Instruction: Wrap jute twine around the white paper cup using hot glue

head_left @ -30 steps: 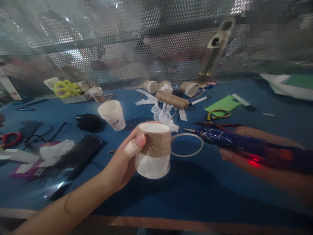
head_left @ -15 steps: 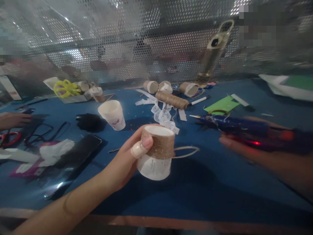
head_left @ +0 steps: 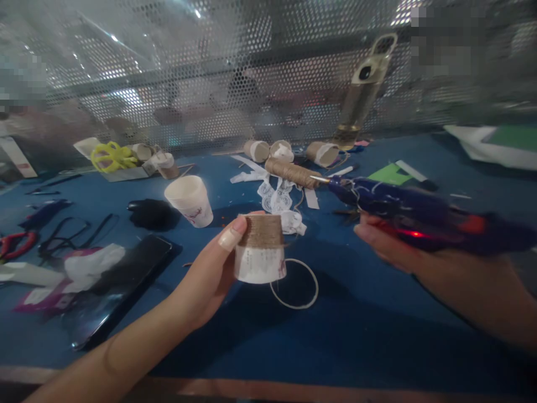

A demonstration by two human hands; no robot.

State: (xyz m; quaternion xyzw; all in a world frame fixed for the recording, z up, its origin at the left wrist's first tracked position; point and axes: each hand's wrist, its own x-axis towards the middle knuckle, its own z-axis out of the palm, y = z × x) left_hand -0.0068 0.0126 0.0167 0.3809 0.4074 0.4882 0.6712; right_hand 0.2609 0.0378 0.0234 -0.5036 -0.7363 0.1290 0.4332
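My left hand (head_left: 218,263) is closed round a white paper cup (head_left: 260,263) held above the blue table. Brown twine is wound round its upper part, and its bare white lower part shows print. A pale loop of twine (head_left: 315,285) hangs beside the cup. My right hand (head_left: 403,252) grips a dark blue glue gun (head_left: 390,201) with a red light glowing on its side. Its metal nozzle points left, apart from the cup. The fingers behind the cup are hidden.
Behind the cup lie a spool of twine (head_left: 289,171) and white lace (head_left: 277,196). A stack of paper cups (head_left: 193,201) stands left of them, near a black phone (head_left: 121,291) and red-handled scissors (head_left: 20,245). A clear bottle (head_left: 361,95) stands at the back by a perforated screen.
The cup has tipped so its inside no longer shows, and its twine loop hangs lower. The glue gun has moved left and up. Another person's hand at the far left has gone from view.
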